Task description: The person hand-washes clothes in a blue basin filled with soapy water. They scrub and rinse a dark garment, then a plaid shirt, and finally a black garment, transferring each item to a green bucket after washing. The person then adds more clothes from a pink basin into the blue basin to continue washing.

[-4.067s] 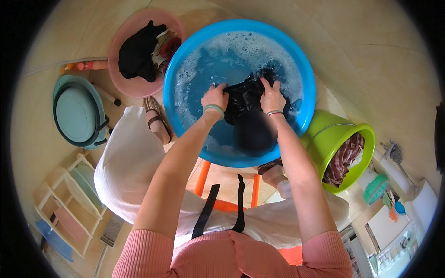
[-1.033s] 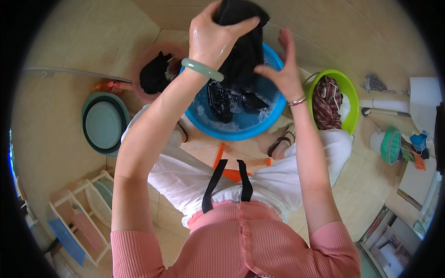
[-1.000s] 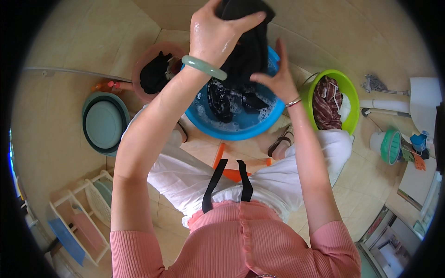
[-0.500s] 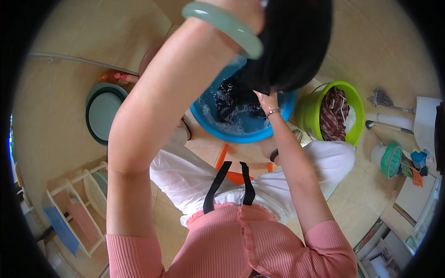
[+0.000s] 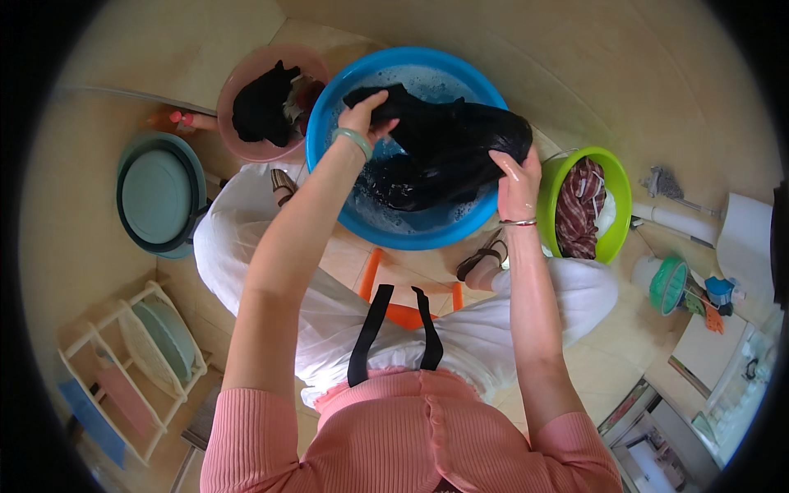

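A wet black garment is stretched between my hands over a round blue basin of sudsy water. Its lower folds reach down into the water, and what kind of garment it is does not show. My left hand, below a pale green bangle, pinches the garment's left end. At the basin's right rim my right hand grips the other end, thumb on top; the fingers beneath are partly hidden. A thin silvery bangle circles the right wrist.
A pink basin with dark clothes stands at the far left. Right of the blue basin is a lime-green bucket holding a maroon patterned cloth. Grey-green basins and a white rack are at left. An orange stool shows between my knees.
The black garment, held high before the camera earlier, is now down over the blue basin. My left arm has lowered; my right hand has shifted rightward. The pink basin has come into fuller view.
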Demonstrator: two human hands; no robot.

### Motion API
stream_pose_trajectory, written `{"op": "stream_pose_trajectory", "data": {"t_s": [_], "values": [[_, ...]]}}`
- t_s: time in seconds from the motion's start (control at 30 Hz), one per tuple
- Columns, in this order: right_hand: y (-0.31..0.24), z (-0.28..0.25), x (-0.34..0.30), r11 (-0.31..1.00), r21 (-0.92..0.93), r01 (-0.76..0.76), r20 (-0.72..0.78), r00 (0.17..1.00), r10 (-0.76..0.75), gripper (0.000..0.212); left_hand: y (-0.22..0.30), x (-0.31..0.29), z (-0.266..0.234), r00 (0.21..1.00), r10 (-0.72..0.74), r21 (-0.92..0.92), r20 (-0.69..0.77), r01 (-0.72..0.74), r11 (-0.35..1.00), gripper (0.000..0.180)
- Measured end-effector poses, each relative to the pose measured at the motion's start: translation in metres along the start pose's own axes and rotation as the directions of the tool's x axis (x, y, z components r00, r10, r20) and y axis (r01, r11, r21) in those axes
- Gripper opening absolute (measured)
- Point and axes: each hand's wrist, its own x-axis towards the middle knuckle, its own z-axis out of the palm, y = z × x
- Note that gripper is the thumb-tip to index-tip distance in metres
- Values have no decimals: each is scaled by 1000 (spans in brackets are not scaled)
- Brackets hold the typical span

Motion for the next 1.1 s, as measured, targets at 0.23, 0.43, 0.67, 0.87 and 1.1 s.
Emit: {"op": "stream_pose_trajectory", "data": {"t_s": [0.23, 0.43, 0.67, 0.87, 1.1], "values": [[-38, 15, -6, 945, 324, 41, 55, 997, -62, 59, -63, 47, -79, 914, -366, 181, -174, 395, 901, 61], [-66, 42, -11, 980, 175, 96, 255, 957, -139, 63, -53, 18, -36, 689, 679, 913, 251, -402, 70, 60], [-77, 65, -7, 948, 307, 82, 73, 991, -110, 48, 12, -65, 72, 518, 194, 200, 833, -609, 768, 80], [-116, 101, 29, 855, 447, -264, 150, 964, 220, 36, 2, -77, 68, 432, 344, 138, 834, -767, 627, 121], [-74, 94, 62, 973, -176, -151, 576, 785, 227, 27, -28, -69, 59, 710, 292, 190, 641, -515, 836, 74]]}}
